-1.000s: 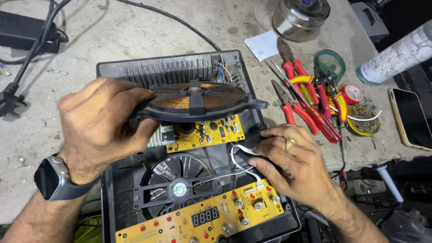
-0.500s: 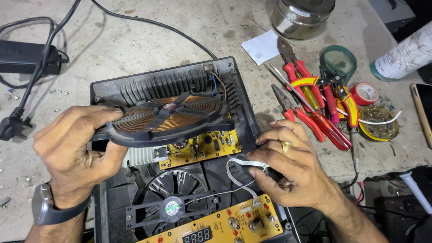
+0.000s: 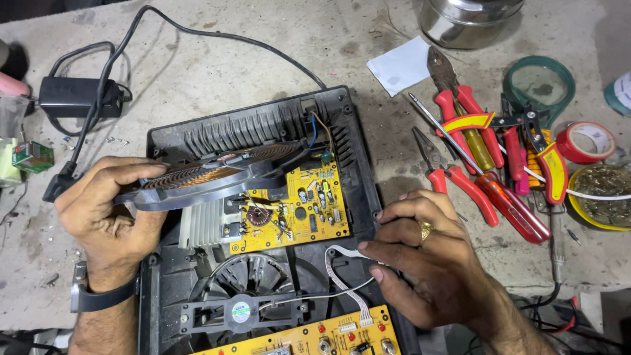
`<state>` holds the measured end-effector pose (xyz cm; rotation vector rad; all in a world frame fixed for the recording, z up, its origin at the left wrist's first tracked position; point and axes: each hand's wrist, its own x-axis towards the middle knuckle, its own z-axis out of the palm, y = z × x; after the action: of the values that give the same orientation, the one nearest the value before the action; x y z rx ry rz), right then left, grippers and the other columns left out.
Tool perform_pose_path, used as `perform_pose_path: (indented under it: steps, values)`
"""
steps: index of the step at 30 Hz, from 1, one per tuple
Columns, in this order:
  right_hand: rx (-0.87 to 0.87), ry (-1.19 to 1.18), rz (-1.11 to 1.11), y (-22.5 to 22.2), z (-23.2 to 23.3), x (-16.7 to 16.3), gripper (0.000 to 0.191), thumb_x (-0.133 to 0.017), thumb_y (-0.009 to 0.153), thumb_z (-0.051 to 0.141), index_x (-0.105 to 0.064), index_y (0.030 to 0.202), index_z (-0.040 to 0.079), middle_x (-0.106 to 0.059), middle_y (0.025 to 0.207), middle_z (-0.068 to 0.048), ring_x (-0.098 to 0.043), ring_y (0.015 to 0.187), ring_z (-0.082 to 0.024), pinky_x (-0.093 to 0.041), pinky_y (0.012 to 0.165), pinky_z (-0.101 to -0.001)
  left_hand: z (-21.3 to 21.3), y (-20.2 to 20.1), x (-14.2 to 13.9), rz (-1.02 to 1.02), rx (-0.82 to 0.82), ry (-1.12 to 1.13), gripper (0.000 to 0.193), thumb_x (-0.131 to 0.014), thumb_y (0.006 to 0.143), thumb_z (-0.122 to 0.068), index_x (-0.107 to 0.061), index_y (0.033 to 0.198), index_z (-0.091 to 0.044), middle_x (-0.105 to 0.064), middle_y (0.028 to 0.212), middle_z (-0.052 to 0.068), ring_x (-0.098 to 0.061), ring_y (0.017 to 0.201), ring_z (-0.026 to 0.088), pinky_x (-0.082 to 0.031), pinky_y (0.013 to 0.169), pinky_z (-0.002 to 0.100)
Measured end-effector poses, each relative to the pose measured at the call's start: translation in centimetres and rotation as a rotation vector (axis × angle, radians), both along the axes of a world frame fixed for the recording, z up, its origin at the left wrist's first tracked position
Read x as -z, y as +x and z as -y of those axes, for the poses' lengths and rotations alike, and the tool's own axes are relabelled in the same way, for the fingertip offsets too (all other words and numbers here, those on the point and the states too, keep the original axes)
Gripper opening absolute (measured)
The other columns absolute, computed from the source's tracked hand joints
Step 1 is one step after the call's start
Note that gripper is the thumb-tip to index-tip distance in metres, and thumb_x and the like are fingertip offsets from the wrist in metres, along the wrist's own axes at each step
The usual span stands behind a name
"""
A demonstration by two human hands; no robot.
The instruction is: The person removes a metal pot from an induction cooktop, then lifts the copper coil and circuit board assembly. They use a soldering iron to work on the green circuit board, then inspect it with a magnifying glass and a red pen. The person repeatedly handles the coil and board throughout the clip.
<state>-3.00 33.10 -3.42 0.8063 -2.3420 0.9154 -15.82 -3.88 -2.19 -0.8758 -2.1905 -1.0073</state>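
Left hand point(image 3: 108, 210) fingers gripping coil disc point(image 3: 210, 174) rim — right hand point(image 3: 434, 256) fingers pinching white ribbon cable point(image 3: 342, 276).

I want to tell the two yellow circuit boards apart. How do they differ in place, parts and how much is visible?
The upper board lies in the middle of the black casing, partly under the copper coil that the left hand lifts; the lower board sits at the bottom edge, cut off by the frame. The upper board carries capacitors and a small wound coil; the lower board shows red buttons and a white connector. The right hand touches the white ribbon cable leading to the lower board. Both are yellow.
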Motion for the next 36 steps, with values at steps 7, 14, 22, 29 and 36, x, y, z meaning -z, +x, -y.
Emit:
perform_pose_path:
  steps: [7, 14, 22, 29, 36]
  values:
    - [0.009, -0.021, 0.035, 0.5, -0.6, 0.4, 0.03, -0.081, 0.067, 0.016, -0.077, 0.097, 0.012, -0.072, 0.093, -0.002, -0.064, 0.108, -0.026, -0.046, 0.096, -0.046, -0.5, 0.2, 0.1, 0.104, 0.042, 0.012, 0.03, -0.069, 0.107, -0.028, -0.061, 0.108, 0.001, -0.073, 0.107, 0.014, -0.073, 0.096, 0.016, -0.057, 0.087, 0.024]
    - [0.016, -0.035, 0.011, 0.6, 1.8, -0.3, 0.025, -0.087, 0.073, 0.018, -0.076, 0.095, 0.009, -0.072, 0.092, -0.001, -0.064, 0.107, -0.025, -0.048, 0.093, -0.042, 1.4, 1.0, -0.7, 0.149, 0.08, 0.057, 0.026, -0.07, 0.105, -0.02, -0.062, 0.112, 0.003, -0.074, 0.108, 0.013, -0.072, 0.098, 0.015, -0.056, 0.089, 0.025]
    - [0.252, 0.218, 0.122, 0.1, 7.6, -3.4, 0.021, -0.086, 0.076, 0.025, -0.076, 0.081, 0.007, -0.071, 0.077, -0.003, -0.064, 0.085, -0.024, -0.046, 0.079, -0.0421, 4.6, 1.4, -1.5, 0.224, 0.099, 0.091, 0.031, -0.079, 0.094, -0.019, -0.064, 0.11, 0.004, -0.075, 0.104, 0.013, -0.073, 0.089, 0.017, -0.058, 0.077, 0.03]
    - [0.315, 0.257, 0.201, -2.2, 11.2, -4.4, 0.019, -0.078, 0.086, 0.019, -0.077, 0.1, 0.006, -0.073, 0.094, -0.008, -0.066, 0.091, -0.027, -0.051, 0.084, -0.0396, 7.3, 1.7, -1.8, 0.21, 0.152, 0.065, 0.029, -0.075, 0.095, -0.014, -0.067, 0.117, 0.004, -0.076, 0.097, 0.015, -0.076, 0.086, 0.02, -0.06, 0.073, 0.032]
    - [0.308, 0.308, 0.123, -6.1, 10.7, -3.4, 0.024, -0.079, 0.085, 0.011, -0.076, 0.108, 0.007, -0.073, 0.109, -0.009, -0.064, 0.107, -0.029, -0.05, 0.094, -0.0402, 8.5, 1.7, -1.7, 0.201, 0.226, 0.091, 0.035, -0.076, 0.094, -0.014, -0.066, 0.123, 0.002, -0.075, 0.1, 0.016, -0.075, 0.089, 0.022, -0.06, 0.075, 0.033]
